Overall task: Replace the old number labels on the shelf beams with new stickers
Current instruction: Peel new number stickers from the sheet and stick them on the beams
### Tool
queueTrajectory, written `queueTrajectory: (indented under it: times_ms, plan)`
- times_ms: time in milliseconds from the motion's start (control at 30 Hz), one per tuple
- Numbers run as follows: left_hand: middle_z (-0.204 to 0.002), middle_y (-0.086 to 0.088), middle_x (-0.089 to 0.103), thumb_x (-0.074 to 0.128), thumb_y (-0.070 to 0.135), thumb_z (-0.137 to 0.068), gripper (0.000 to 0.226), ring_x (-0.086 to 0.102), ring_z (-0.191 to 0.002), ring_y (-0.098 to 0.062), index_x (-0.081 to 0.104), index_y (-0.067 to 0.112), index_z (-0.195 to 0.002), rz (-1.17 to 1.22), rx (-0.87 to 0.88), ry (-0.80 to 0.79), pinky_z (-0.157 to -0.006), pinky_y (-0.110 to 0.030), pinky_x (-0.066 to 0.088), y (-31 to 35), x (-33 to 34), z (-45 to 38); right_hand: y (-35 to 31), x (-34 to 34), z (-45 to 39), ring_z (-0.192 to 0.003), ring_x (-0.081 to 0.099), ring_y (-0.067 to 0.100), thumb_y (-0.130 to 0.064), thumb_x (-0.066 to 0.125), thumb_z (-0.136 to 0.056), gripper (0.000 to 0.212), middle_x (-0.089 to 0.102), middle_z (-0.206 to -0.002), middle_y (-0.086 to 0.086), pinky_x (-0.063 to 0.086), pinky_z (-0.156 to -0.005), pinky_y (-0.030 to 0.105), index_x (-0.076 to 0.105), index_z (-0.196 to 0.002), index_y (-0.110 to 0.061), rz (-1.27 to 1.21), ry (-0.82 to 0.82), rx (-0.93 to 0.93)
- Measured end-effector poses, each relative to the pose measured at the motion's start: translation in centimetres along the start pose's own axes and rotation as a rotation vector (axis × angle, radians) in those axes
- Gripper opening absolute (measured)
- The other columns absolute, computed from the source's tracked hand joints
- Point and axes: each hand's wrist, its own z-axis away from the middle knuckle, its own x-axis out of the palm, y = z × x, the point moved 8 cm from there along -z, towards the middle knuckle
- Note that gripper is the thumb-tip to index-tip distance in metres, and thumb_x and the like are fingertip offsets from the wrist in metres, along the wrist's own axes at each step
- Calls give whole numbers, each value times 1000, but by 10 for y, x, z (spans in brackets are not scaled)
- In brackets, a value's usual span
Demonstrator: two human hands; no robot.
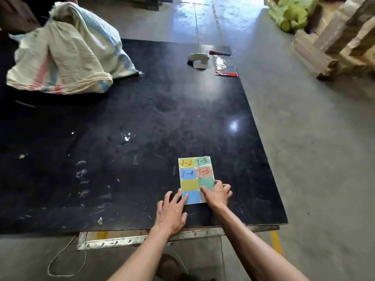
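Observation:
A sticker sheet (192,179) lies flat on the black table (132,128), near its front right. Its top stickers read 1-2, 1-3, 1-4 and 1-5 in red; the lower ones are blank in yellow-green, green, blue and orange. My left hand (172,209) rests flat with fingers spread, its fingertips on the blue sticker at the sheet's bottom left corner. My right hand (217,194) presses on the sheet's lower right, thumb on the blank green sticker, covering most of the orange one. No shelf beam label is in view.
A large woven sack (67,51) sits at the table's back left. A white tape dispenser (199,59), a red-handled tool (220,53) and a plastic packet (225,66) lie at the back right. Cardboard stacks (345,37) and green bags (292,15) stand on the floor to the right.

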Motion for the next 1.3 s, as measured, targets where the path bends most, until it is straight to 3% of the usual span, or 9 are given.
queueTrajectory:
  times_ms: [167, 333, 467, 967, 1200, 1300]
  plan:
    - [-168, 1, 12, 45, 32, -98, 61, 7, -153, -32, 24, 25, -154, -62, 23, -22, -117, -54, 24, 7, -2, 3, 0, 1, -2, -126, 30, 30, -34, 69, -84, 48, 35, -134, 10, 37, -96, 35, 51, -125, -14, -68, 16, 46]
    - [-167, -1, 12, 45, 30, -97, 58, 4, -154, -32, 27, 23, -153, -54, 21, -25, -119, -56, 19, 9, 1, 6, -1, -4, 0, -128, 33, 31, -33, 68, -84, 58, 40, -136, 12, 40, -96, 37, 45, -134, -14, -50, 64, 35]
    - [-166, 2, 18, 46, 29, -96, 57, 7, -154, -32, 30, 26, -151, -62, 44, -17, -118, -54, 21, 6, 1, 5, -1, -6, -1, -129, 34, 31, -33, 66, -85, 54, 41, -136, 12, 43, -95, 41, 49, -131, -10, -33, 76, 33]
    - [-168, 8, 11, 50, 30, -94, 73, -1, -155, -26, 12, 32, -157, -69, 78, -51, -123, -48, 13, 3, 5, 9, -1, -2, -8, -125, 35, 31, -35, 66, -82, 35, 43, -129, 7, 42, -97, 42, 61, -110, -17, -90, 39, 70]
    - [-168, 6, 9, 49, 27, -94, 74, -3, -155, -26, 11, 31, -158, -59, 74, -76, -123, -48, 12, 3, 4, 11, -3, -5, -3, -120, 49, 29, -45, 61, -86, 31, 62, -114, 4, 33, -98, 43, 47, -101, -21, -233, 76, 21]
    - [-168, 7, 8, 49, 27, -94, 75, -3, -155, -25, 10, 32, -158, -51, 69, -102, -123, -51, 12, 4, 4, 12, -7, -8, -5, -105, 63, 28, -42, 61, -88, 30, 62, -97, -1, 39, -100, 44, 46, -102, -20, -339, 76, -36]
